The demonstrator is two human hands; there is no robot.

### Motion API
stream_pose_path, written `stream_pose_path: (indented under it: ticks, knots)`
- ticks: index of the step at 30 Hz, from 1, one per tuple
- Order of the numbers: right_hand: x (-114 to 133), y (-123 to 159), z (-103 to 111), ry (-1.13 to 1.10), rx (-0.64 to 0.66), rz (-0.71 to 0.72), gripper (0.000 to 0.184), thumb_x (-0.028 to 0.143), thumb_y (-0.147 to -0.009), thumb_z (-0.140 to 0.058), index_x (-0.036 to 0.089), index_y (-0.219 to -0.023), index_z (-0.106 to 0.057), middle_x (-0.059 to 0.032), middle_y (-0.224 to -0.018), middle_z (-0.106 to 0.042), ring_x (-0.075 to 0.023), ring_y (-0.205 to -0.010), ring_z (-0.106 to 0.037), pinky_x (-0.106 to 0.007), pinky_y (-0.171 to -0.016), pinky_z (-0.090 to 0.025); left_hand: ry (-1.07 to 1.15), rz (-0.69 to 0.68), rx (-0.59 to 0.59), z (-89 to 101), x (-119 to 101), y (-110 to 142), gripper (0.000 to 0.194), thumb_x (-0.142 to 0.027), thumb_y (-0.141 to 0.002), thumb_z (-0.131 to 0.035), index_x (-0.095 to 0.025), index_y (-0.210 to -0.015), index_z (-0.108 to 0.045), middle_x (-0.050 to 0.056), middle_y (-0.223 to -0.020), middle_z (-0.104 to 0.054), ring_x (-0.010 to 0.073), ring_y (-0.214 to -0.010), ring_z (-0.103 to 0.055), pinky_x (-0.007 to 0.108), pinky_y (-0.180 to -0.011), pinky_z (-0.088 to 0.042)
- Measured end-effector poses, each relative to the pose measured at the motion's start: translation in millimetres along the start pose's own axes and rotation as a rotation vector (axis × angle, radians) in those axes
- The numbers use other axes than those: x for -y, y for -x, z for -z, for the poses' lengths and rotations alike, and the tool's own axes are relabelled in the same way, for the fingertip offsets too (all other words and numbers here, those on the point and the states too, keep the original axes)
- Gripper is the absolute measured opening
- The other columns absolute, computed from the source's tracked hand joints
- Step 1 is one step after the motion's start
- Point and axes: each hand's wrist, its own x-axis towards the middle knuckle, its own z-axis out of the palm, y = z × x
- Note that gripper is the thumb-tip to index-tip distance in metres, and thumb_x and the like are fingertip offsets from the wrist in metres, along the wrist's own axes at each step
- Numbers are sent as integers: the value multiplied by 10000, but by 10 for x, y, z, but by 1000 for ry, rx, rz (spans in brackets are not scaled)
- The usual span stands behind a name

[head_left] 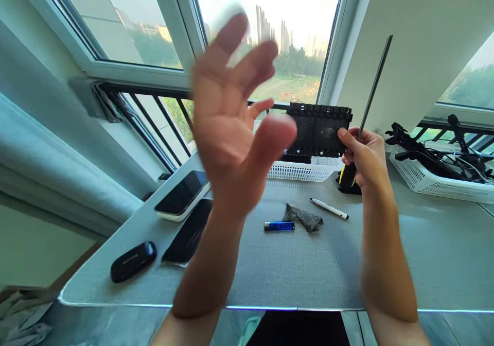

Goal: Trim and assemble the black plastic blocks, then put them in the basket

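Observation:
My left hand (pixel 235 114) is raised high in front of the window, somewhat blurred. Its fingers are spread and it holds nothing. Out to the right, my right hand (pixel 365 155) pinches a flat black plastic panel (pixel 318 130) with ridged, clip-like edges, its thumb on the face. The same hand also grips a screwdriver (pixel 375 88), long dark shaft pointing up and black-and-yellow handle below. The panel is held upright above the table, and my left thumb overlaps its left edge in view; whether they touch I cannot tell.
Behind the panel stands a white perforated basket (pixel 304 172); another basket (pixel 436 184) at right holds black parts and cables. On the grey table (pixel 301 274) lie a blue lighter (pixel 279 226), grey cloth (pixel 304 217), white marker (pixel 329 208), black case (pixel 133 261), dark pouch (pixel 189 232) and phone-like device (pixel 181 195).

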Motion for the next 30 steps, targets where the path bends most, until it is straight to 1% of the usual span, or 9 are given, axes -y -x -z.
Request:
stream_pose_path:
  ticks: [1,4,7,11,13,17,23,27,30]
  knots:
    - [0,1,4,-21,-3,-8,392,466,-629,-799,215,-678,-503,108,-499,-362,-42,-364,-300,-204,-333,-269,45,-18,3,-29,170,-67,706,-586,-696,-729,-282,-1291,-502,18,-1404,-528,271,-1355,-447,356,-1053,-454]
    - [-8,-2,16,-63,-16,-23,404,472,-599,-810,208,-689,-517,111,-500,-362,-42,-366,-301,-209,-340,-260,70,221,136,-97,660,-195,560,-430,-683,-792,-214,-1159,-591,96,-1160,-674,288,-1184,-598,364,-915,-547]
    - [-36,-13,31,-47,-19,-27,422,496,-596,-812,198,-704,-533,103,-502,-392,-48,-376,-318,-214,-355,-258,115,373,237,-146,916,-220,484,-360,-700,-770,-173,-1113,-603,85,-895,-721,266,-968,-687,353,-767,-598]
    - [-80,-33,52,53,7,12,464,607,-670,-741,191,-786,-572,82,-514,-441,-67,-403,-353,-220,-390,-274,97,409,178,-153,962,-219,394,-273,-680,-761,-160,-1026,-608,47,-740,-696,210,-721,-697,306,-607,-592]
    - [-84,-33,60,136,-51,69,496,686,-754,-617,193,-789,-571,64,-524,-467,-80,-420,-373,-225,-415,-281,74,425,149,-131,972,-237,391,-247,-665,-758,-165,-1012,-597,37,-722,-690,188,-642,-680,286,-544,-574]
    - [-27,15,66,358,-185,219,573,728,-857,-418,204,-636,-496,25,-529,-492,-105,-469,-409,-247,-482,-303,68,416,121,-95,1030,-265,400,-228,-654,-751,-187,-1009,-573,19,-724,-691,161,-608,-668,237,-495,-544]
    - [75,158,-47,609,-46,322,531,692,-816,-538,208,-601,-496,21,-545,-489,-124,-530,-405,-264,-541,-281,77,400,166,-128,1065,-244,389,-236,-664,-733,-190,-1016,-575,6,-720,-687,145,-569,-659,232,-491,-549]
    - [69,178,-107,713,-89,322,502,690,-770,-596,215,-619,-532,6,-578,-533,-141,-533,-422,-278,-553,-292,72,376,179,-135,1030,-233,407,-229,-662,-734,-189,-1039,-586,11,-726,-689,166,-629,-686,243,-529,-567]
    - [40,124,-30,725,-151,311,488,680,-756,-617,217,-619,-546,-7,-592,-565,-155,-542,-452,-287,-569,-315,94,393,156,-120,1011,-235,396,-243,-658,-739,-192,-1009,-563,8,-713,-684,167,-594,-672,245,-485,-552]
